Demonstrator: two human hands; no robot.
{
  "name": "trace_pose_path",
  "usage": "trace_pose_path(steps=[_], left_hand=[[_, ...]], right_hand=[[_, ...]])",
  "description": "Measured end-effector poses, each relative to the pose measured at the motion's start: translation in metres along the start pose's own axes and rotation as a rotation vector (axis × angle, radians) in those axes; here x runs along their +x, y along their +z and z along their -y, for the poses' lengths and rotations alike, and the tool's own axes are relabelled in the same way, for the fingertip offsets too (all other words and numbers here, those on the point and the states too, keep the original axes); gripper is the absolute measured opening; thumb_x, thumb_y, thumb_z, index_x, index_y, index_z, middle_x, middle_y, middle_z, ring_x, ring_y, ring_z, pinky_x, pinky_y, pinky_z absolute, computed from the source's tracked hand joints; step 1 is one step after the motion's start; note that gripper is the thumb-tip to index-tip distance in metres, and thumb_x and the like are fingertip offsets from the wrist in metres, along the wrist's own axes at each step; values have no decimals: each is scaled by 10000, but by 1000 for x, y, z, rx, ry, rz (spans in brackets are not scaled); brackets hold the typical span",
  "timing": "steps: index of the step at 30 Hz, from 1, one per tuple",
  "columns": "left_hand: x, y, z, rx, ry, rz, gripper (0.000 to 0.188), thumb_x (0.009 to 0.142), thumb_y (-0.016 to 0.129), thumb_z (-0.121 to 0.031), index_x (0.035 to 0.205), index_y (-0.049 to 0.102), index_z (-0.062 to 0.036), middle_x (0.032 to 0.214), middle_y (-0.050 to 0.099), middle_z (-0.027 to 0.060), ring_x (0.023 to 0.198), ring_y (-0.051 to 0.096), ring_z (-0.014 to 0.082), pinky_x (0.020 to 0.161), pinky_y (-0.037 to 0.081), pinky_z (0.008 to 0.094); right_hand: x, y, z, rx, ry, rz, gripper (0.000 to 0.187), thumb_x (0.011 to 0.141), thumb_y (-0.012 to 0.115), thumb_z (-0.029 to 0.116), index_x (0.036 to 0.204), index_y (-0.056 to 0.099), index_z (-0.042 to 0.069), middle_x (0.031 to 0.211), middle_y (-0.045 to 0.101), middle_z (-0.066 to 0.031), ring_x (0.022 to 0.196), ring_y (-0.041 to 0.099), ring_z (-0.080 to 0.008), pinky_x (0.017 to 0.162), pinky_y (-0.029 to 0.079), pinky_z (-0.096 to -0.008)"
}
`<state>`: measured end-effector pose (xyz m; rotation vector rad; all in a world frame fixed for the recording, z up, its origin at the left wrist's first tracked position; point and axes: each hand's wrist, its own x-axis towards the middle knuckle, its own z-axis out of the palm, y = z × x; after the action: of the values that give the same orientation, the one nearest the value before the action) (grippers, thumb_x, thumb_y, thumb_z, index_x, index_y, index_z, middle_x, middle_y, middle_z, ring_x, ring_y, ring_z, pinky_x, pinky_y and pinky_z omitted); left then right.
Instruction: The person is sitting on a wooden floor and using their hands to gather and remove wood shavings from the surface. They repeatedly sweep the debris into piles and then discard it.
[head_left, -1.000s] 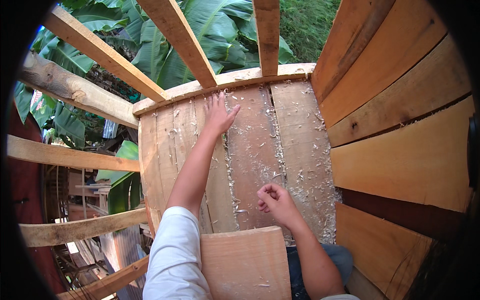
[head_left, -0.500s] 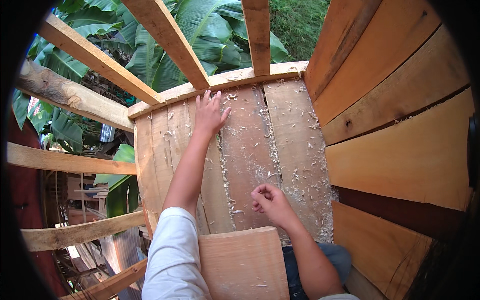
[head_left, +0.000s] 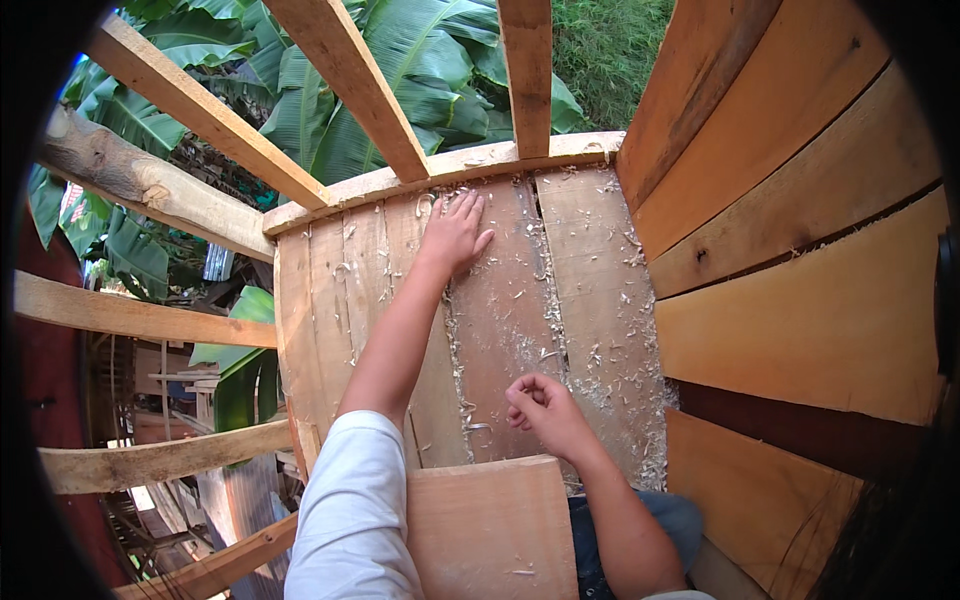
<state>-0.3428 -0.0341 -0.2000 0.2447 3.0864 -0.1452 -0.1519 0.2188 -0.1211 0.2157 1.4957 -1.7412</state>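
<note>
My left hand (head_left: 458,235) stretches far out, fingers extended and palm down on the wooden plank floor (head_left: 500,290), close to the far edge beam (head_left: 480,160). Pale wood shavings (head_left: 597,355) are strewn around it and thicken along the gaps between planks. Nearer to me, my right hand (head_left: 545,410) hovers over the planks with its fingers curled in. Whatever those fingers hold, if anything, is hidden. A smooth wooden board (head_left: 490,520) lies below my hands at the near side, beside my knee in blue jeans.
Upright wooden slats (head_left: 365,85) rise from the far edge, with more rails (head_left: 150,320) and a round log (head_left: 150,190) on the left. A wall of orange-brown planks (head_left: 790,310) closes the right side. Large green leaves (head_left: 400,60) stand outside.
My left hand has moved right and slightly toward me along the far edge, settling flatter on the planks. The right hand keeps its curled pose, and the view has shifted slightly.
</note>
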Motion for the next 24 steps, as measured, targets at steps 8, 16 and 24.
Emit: trace_pose_path(steps=[8, 16, 24], left_hand=[[-25, -1, 25, -42, -120, -108, 613, 964, 511, -444, 1419, 481, -34, 1447, 512, 134, 1333, 474, 242, 1132, 299, 502], [-27, -1, 35, -97, -253, -184, 648, 955, 538, -410, 1459, 412, -24, 1519, 410, 174, 1413, 384, 292, 1155, 281, 521], [-59, -16, 61, -430, 98, -55, 729, 952, 555, -370, 1568, 243, -139, 1612, 253, 173, 1505, 202, 324, 1206, 178, 532]], right_hand=[[-1, 2, 3, -33, 8, 1, 213, 946, 673, 202, 988, 617, 1, 809, 645, -38, 711, 629, -104, 651, 536, -255], [0, 4, 0, -9, -17, -10, 204, 942, 677, 195, 982, 621, 3, 807, 646, -41, 717, 624, -99, 656, 535, -259], [28, -32, -15, -562, -271, -425, 217, 875, 702, 185, 994, 626, 21, 837, 638, -82, 729, 636, -182, 679, 526, -343]])
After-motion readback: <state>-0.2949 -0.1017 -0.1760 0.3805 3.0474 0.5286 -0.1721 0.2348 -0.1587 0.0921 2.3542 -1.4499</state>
